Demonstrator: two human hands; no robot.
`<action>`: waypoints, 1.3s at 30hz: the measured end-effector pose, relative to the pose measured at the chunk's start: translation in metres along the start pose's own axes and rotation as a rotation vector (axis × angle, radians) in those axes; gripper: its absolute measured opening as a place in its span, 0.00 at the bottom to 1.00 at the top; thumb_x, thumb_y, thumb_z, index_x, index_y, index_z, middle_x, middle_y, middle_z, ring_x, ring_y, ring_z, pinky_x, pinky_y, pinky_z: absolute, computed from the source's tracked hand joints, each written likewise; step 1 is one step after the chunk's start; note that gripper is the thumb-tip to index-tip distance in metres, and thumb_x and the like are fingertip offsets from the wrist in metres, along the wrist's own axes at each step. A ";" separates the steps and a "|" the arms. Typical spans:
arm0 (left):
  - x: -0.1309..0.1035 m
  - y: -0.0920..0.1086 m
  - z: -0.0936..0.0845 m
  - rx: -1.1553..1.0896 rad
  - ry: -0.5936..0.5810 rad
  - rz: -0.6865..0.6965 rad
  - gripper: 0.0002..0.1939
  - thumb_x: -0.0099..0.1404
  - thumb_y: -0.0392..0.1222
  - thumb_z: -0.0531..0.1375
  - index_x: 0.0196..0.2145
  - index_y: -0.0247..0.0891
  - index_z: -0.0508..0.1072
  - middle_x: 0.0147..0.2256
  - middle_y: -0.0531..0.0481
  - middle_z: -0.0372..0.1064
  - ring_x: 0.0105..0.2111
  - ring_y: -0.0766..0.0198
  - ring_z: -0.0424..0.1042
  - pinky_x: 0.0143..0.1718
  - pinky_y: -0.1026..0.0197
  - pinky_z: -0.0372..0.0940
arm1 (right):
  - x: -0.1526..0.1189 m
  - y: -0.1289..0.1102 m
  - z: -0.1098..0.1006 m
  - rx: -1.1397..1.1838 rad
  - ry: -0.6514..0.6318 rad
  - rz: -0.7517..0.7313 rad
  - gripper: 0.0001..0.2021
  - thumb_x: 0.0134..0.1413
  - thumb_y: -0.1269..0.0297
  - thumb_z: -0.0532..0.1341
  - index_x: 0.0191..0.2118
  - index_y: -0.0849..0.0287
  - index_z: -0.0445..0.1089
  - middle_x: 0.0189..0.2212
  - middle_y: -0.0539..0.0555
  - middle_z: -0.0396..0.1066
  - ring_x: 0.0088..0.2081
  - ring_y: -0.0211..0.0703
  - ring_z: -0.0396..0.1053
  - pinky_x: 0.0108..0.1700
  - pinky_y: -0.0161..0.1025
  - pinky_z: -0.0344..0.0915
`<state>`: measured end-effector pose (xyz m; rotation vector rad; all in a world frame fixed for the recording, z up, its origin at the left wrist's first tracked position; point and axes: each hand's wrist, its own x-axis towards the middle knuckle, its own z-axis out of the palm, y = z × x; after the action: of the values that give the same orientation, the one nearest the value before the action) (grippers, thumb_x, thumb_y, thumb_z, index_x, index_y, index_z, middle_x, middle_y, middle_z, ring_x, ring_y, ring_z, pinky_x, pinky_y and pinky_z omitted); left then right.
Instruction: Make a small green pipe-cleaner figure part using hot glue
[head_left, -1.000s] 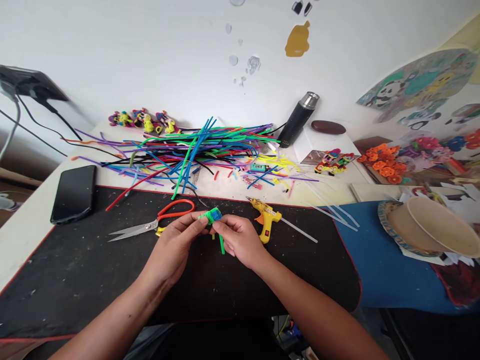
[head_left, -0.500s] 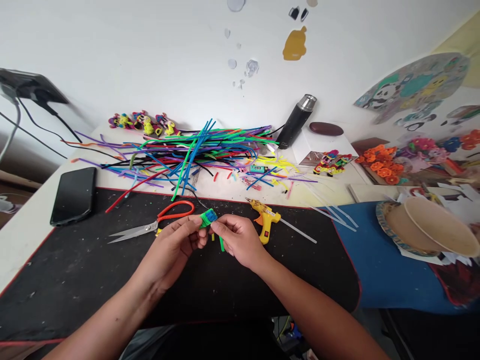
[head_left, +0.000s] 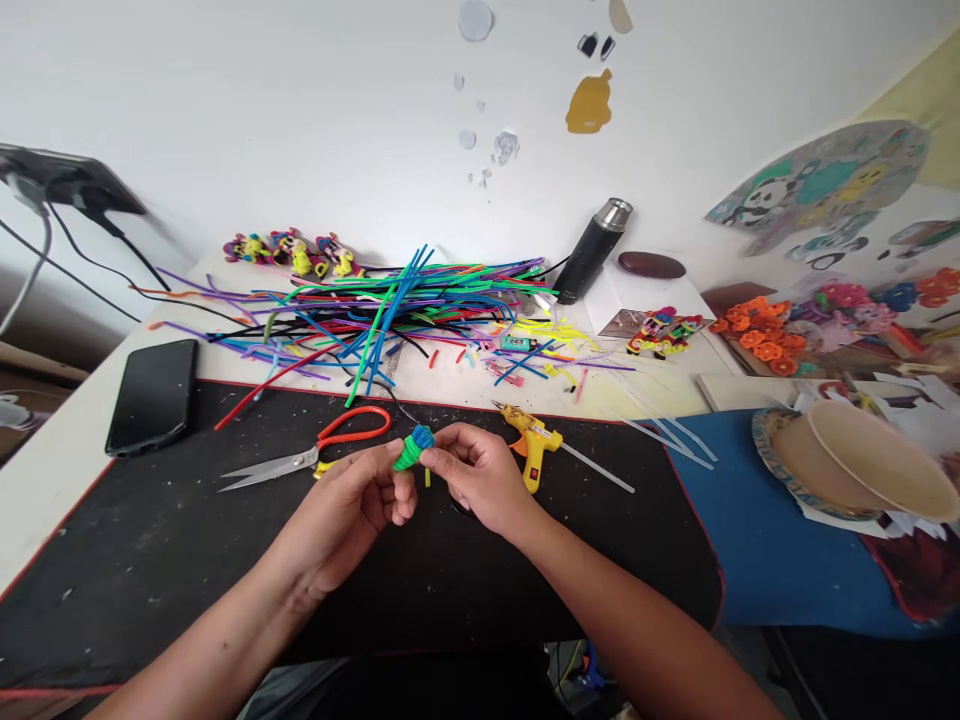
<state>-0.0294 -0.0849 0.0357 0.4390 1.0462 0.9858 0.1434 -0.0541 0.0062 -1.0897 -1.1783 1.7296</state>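
A small coiled piece of green and blue pipe cleaner (head_left: 410, 449) is held over the black mat. My left hand (head_left: 360, 500) pinches its green side between thumb and fingers. From the right, my right hand (head_left: 480, 475) has thumb and forefinger closed at the piece's blue end. Left of my hands lie orange-handled scissors (head_left: 304, 457), blades parted. A yellow glue gun (head_left: 535, 440) with a clear glue stick rests just right of my right hand.
Behind the mat lies a heap of colored pipe cleaners (head_left: 405, 310). A phone (head_left: 152, 395) is at left, a black flask (head_left: 596, 250) leans at the back, and a bowl (head_left: 881, 460) stands at right. Small figures (head_left: 292, 252) line the wall.
The green and blue piece has turned between my fingers, its blue part now on top. The green strand hanging below it no longer shows. The view has shifted slightly.
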 end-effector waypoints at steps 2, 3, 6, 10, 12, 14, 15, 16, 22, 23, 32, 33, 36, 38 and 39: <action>0.001 0.001 0.000 -0.027 0.001 -0.026 0.15 0.52 0.46 0.76 0.23 0.37 0.76 0.18 0.53 0.68 0.19 0.67 0.66 0.21 0.65 0.64 | 0.001 -0.002 0.001 0.021 -0.015 0.002 0.21 0.51 0.46 0.76 0.39 0.58 0.75 0.17 0.40 0.63 0.15 0.31 0.55 0.16 0.32 0.49; 0.001 0.001 0.000 -0.036 -0.003 -0.040 0.15 0.51 0.46 0.76 0.23 0.37 0.76 0.18 0.53 0.68 0.19 0.67 0.66 0.21 0.66 0.63 | 0.001 -0.003 0.001 0.031 -0.033 0.003 0.22 0.51 0.45 0.75 0.40 0.58 0.75 0.17 0.40 0.63 0.15 0.31 0.55 0.16 0.32 0.49; 0.003 0.003 -0.001 -0.039 -0.031 -0.071 0.16 0.51 0.48 0.77 0.23 0.38 0.76 0.17 0.54 0.68 0.18 0.68 0.65 0.20 0.67 0.63 | 0.003 -0.005 0.002 0.056 -0.093 0.009 0.24 0.53 0.43 0.74 0.43 0.59 0.77 0.21 0.42 0.67 0.15 0.30 0.56 0.16 0.31 0.50; 0.009 0.004 -0.002 0.064 -0.095 -0.046 0.22 0.56 0.58 0.74 0.23 0.37 0.76 0.17 0.51 0.70 0.18 0.66 0.67 0.21 0.65 0.62 | 0.007 -0.006 0.001 0.105 -0.101 0.014 0.24 0.53 0.43 0.73 0.42 0.59 0.77 0.28 0.48 0.75 0.15 0.28 0.55 0.16 0.32 0.50; 0.012 0.004 -0.004 0.166 -0.131 -0.003 0.26 0.60 0.64 0.71 0.26 0.36 0.77 0.19 0.47 0.72 0.20 0.63 0.70 0.23 0.63 0.64 | 0.009 -0.006 0.000 0.121 -0.077 0.013 0.24 0.52 0.42 0.73 0.40 0.60 0.76 0.28 0.48 0.75 0.15 0.28 0.54 0.16 0.32 0.50; 0.016 0.005 -0.008 0.296 -0.135 0.080 0.29 0.63 0.69 0.67 0.31 0.36 0.79 0.23 0.44 0.76 0.23 0.58 0.74 0.27 0.59 0.68 | 0.011 -0.007 -0.001 0.102 -0.048 0.008 0.24 0.52 0.42 0.73 0.38 0.60 0.76 0.23 0.45 0.71 0.15 0.28 0.53 0.16 0.32 0.48; 0.017 0.005 -0.010 0.364 -0.114 0.143 0.30 0.63 0.70 0.66 0.35 0.36 0.80 0.26 0.43 0.78 0.26 0.56 0.76 0.30 0.57 0.70 | 0.011 -0.008 -0.001 0.084 -0.034 0.004 0.24 0.51 0.42 0.74 0.36 0.60 0.76 0.21 0.44 0.68 0.15 0.29 0.53 0.16 0.33 0.47; 0.018 0.006 -0.012 0.427 -0.075 0.221 0.30 0.62 0.69 0.67 0.40 0.36 0.80 0.30 0.43 0.79 0.29 0.55 0.78 0.34 0.56 0.72 | 0.012 -0.008 -0.002 0.066 -0.022 0.000 0.24 0.51 0.42 0.74 0.36 0.60 0.75 0.19 0.43 0.65 0.15 0.29 0.52 0.16 0.33 0.47; 0.013 0.011 -0.010 0.751 0.111 0.569 0.20 0.60 0.51 0.74 0.48 0.45 0.82 0.43 0.46 0.81 0.41 0.52 0.78 0.44 0.57 0.70 | 0.016 -0.004 -0.004 -0.026 -0.011 -0.034 0.23 0.52 0.41 0.73 0.31 0.57 0.72 0.15 0.41 0.58 0.16 0.31 0.51 0.18 0.33 0.46; 0.012 0.012 -0.008 0.780 0.123 0.598 0.18 0.59 0.50 0.74 0.46 0.46 0.83 0.42 0.47 0.82 0.39 0.53 0.78 0.43 0.58 0.70 | 0.017 -0.003 -0.005 -0.043 -0.010 -0.039 0.23 0.54 0.41 0.72 0.31 0.57 0.72 0.16 0.41 0.58 0.16 0.32 0.51 0.18 0.34 0.47; 0.014 0.007 -0.012 0.846 0.174 0.670 0.14 0.61 0.47 0.73 0.45 0.45 0.86 0.37 0.47 0.83 0.34 0.54 0.78 0.39 0.59 0.69 | 0.013 -0.005 -0.005 -0.082 -0.046 -0.012 0.23 0.56 0.39 0.70 0.33 0.57 0.70 0.16 0.41 0.58 0.16 0.33 0.54 0.19 0.33 0.49; 0.015 0.007 -0.013 0.853 0.184 0.673 0.15 0.61 0.47 0.72 0.46 0.45 0.85 0.38 0.47 0.83 0.35 0.54 0.78 0.40 0.58 0.69 | 0.012 -0.006 -0.005 -0.090 -0.057 -0.004 0.24 0.57 0.39 0.69 0.33 0.57 0.71 0.16 0.41 0.58 0.16 0.33 0.54 0.19 0.33 0.49; 0.015 0.007 -0.015 0.859 0.207 0.672 0.15 0.62 0.49 0.72 0.46 0.46 0.86 0.39 0.47 0.83 0.36 0.53 0.79 0.42 0.58 0.70 | 0.009 -0.007 -0.006 -0.118 -0.083 0.013 0.25 0.59 0.38 0.67 0.32 0.58 0.73 0.16 0.41 0.57 0.16 0.33 0.54 0.19 0.33 0.49; 0.015 0.007 -0.016 0.830 0.207 0.643 0.16 0.61 0.50 0.73 0.46 0.45 0.86 0.38 0.46 0.83 0.35 0.53 0.79 0.41 0.58 0.70 | 0.008 -0.007 -0.006 -0.124 -0.086 0.012 0.24 0.60 0.38 0.67 0.32 0.58 0.73 0.16 0.41 0.57 0.16 0.32 0.54 0.19 0.33 0.50; 0.015 0.007 -0.017 0.801 0.202 0.617 0.17 0.60 0.51 0.73 0.46 0.45 0.86 0.38 0.46 0.83 0.35 0.53 0.78 0.41 0.58 0.70 | 0.008 -0.006 -0.006 -0.122 -0.086 0.011 0.24 0.60 0.38 0.67 0.32 0.58 0.73 0.16 0.41 0.57 0.16 0.32 0.54 0.19 0.33 0.50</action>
<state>-0.0450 -0.0706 0.0248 1.4044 1.5227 1.1293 0.1473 -0.0434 0.0093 -1.1041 -1.3490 1.7468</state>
